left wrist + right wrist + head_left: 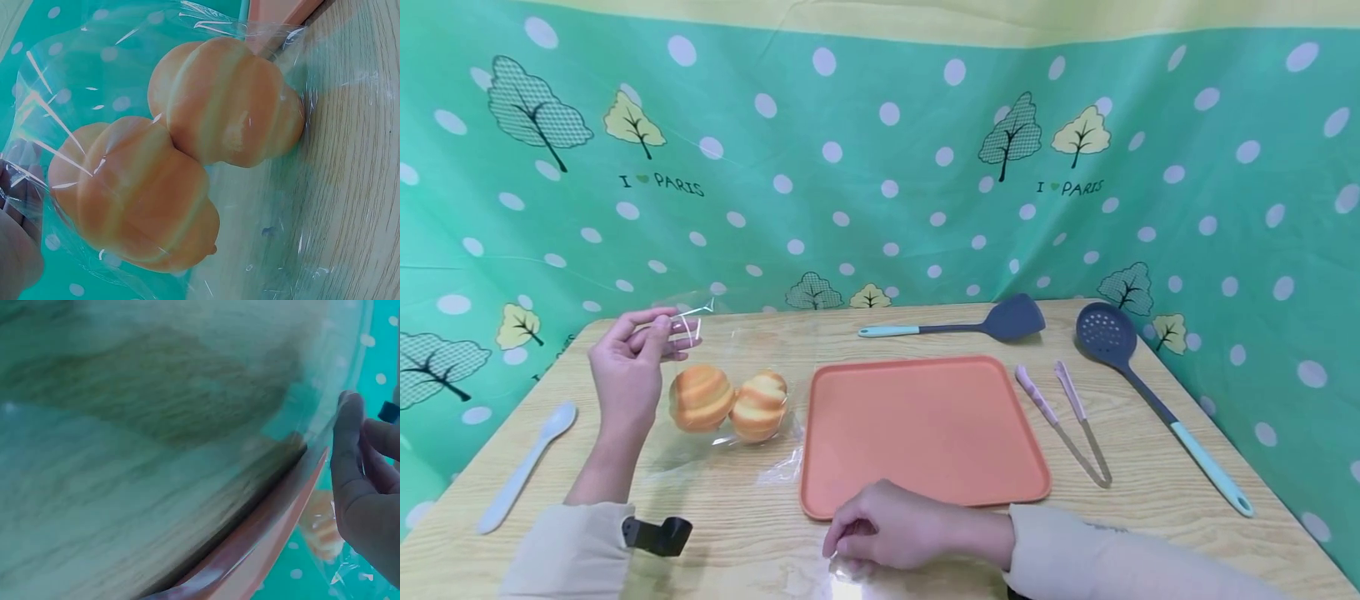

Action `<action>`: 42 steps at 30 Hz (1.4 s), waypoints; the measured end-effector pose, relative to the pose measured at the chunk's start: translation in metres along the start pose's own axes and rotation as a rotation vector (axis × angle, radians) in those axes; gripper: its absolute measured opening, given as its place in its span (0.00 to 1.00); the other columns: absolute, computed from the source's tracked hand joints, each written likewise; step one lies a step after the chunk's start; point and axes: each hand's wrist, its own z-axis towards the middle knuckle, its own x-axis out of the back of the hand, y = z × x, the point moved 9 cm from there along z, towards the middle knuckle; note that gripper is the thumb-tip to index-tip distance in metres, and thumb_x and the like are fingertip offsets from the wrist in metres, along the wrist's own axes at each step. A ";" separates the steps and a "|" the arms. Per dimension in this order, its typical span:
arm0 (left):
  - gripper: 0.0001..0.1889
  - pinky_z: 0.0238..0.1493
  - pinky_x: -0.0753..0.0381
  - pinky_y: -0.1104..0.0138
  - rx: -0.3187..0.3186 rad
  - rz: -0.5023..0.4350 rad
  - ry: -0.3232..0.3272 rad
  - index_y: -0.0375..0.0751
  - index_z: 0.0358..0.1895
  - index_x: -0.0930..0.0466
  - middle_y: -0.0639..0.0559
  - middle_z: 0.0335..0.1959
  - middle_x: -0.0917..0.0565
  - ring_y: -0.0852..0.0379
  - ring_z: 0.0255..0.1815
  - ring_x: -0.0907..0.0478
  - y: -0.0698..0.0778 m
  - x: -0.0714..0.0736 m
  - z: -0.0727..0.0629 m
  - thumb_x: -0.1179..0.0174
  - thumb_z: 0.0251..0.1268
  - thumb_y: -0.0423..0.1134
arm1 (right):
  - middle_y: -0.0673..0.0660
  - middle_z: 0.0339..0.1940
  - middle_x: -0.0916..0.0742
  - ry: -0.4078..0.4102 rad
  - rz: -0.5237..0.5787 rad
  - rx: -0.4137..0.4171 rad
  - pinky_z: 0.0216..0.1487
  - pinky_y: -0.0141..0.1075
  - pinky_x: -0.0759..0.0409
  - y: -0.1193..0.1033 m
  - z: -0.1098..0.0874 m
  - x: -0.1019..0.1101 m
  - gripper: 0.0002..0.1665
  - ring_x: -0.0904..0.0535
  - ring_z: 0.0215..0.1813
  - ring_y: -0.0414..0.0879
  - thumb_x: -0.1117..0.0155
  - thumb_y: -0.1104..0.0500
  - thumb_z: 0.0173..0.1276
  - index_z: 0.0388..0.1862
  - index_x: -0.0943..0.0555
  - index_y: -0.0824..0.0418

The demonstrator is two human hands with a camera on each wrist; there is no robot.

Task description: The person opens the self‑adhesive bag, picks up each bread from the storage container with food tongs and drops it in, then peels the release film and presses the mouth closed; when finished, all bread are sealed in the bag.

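My left hand (632,350) is raised over the left of the table and pinches the upper edge of a clear plastic bag (786,469). Inside it two striped bread rolls, one on the left (702,398) and one on the right (762,408), lie against each other; the left wrist view shows both rolls (231,103) close up through the film. Low in front of the pink tray (925,429), my right hand (898,525) has thumb and fingers together on the edge of a clear, shiny sheet-like thing (187,394). Its kind cannot be told.
A pale spoon (527,467) lies at the far left. Behind the tray is a dark spatula (1011,319). To its right are tongs (1078,425) with pink tips and a slotted skimmer (1107,335). A green dotted cloth (880,167) hangs behind the table.
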 end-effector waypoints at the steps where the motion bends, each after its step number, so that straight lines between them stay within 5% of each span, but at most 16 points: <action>1: 0.06 0.27 0.16 0.72 0.000 -0.003 -0.001 0.28 0.43 0.16 0.48 0.32 0.10 0.58 0.26 0.12 0.000 0.000 0.000 0.41 0.73 0.28 | 0.40 0.29 0.15 -0.005 -0.061 0.013 0.38 0.21 0.21 -0.001 0.000 -0.001 0.08 0.25 0.31 0.24 0.37 0.65 0.75 0.43 0.11 0.60; 5: 0.07 0.26 0.16 0.72 -0.002 -0.006 -0.002 0.26 0.44 0.17 0.48 0.31 0.10 0.58 0.26 0.12 0.000 0.000 -0.001 0.41 0.73 0.28 | 0.38 0.35 0.15 -0.019 -0.277 0.071 0.41 0.16 0.26 -0.007 -0.003 -0.005 0.11 0.26 0.37 0.21 0.32 0.67 0.69 0.47 0.10 0.57; 9: 0.06 0.26 0.16 0.72 -0.004 -0.011 -0.003 0.27 0.43 0.16 0.48 0.32 0.10 0.58 0.26 0.12 0.000 -0.001 -0.001 0.40 0.73 0.28 | 0.36 0.25 0.24 -0.049 -0.390 0.151 0.34 0.13 0.32 -0.012 -0.009 -0.012 0.10 0.34 0.31 0.21 0.32 0.70 0.63 0.35 0.11 0.56; 14: 0.07 0.27 0.16 0.72 -0.018 -0.005 -0.013 0.26 0.44 0.17 0.48 0.32 0.10 0.57 0.26 0.12 0.003 -0.002 -0.001 0.41 0.73 0.28 | 0.42 0.17 0.38 -0.082 -0.428 0.264 0.23 0.18 0.46 -0.022 -0.017 -0.019 0.19 0.50 0.22 0.25 0.38 0.72 0.64 0.22 0.35 0.57; 17: 0.07 0.27 0.15 0.72 -0.023 -0.001 -0.016 0.25 0.44 0.17 0.48 0.32 0.10 0.58 0.26 0.12 0.004 -0.001 -0.001 0.41 0.73 0.29 | 0.39 0.19 0.31 -0.063 -0.440 0.252 0.23 0.15 0.41 -0.023 -0.022 -0.017 0.13 0.46 0.21 0.21 0.38 0.70 0.67 0.29 0.29 0.55; 19: 0.07 0.27 0.15 0.71 -0.027 0.004 -0.015 0.26 0.44 0.17 0.48 0.31 0.10 0.58 0.26 0.12 0.004 -0.001 -0.001 0.41 0.74 0.29 | 0.36 0.23 0.24 -0.054 -0.422 0.203 0.28 0.13 0.35 -0.019 -0.024 -0.014 0.09 0.39 0.25 0.19 0.38 0.68 0.69 0.42 0.20 0.56; 23: 0.07 0.27 0.15 0.71 -0.030 0.000 -0.015 0.26 0.44 0.17 0.48 0.32 0.09 0.58 0.26 0.12 0.004 0.000 0.000 0.41 0.73 0.29 | 0.36 0.34 0.16 -0.014 -0.362 0.110 0.37 0.14 0.28 -0.014 -0.026 -0.003 0.24 0.27 0.33 0.19 0.36 0.65 0.70 0.64 0.20 0.56; 34: 0.08 0.28 0.16 0.72 -0.048 0.007 -0.034 0.26 0.45 0.17 0.47 0.31 0.10 0.58 0.28 0.11 0.005 -0.001 0.000 0.41 0.74 0.30 | 0.44 0.39 0.12 0.262 -0.006 -0.015 0.45 0.32 0.17 -0.012 -0.014 0.075 0.11 0.18 0.39 0.33 0.34 0.61 0.73 0.52 0.13 0.59; 42: 0.10 0.30 0.15 0.72 -0.060 0.029 -0.071 0.21 0.49 0.19 0.49 0.32 0.09 0.58 0.29 0.11 0.002 -0.004 -0.001 0.42 0.74 0.28 | 0.47 0.37 0.13 0.524 0.066 -0.049 0.46 0.40 0.17 -0.004 0.004 0.124 0.10 0.19 0.41 0.41 0.32 0.59 0.73 0.50 0.13 0.59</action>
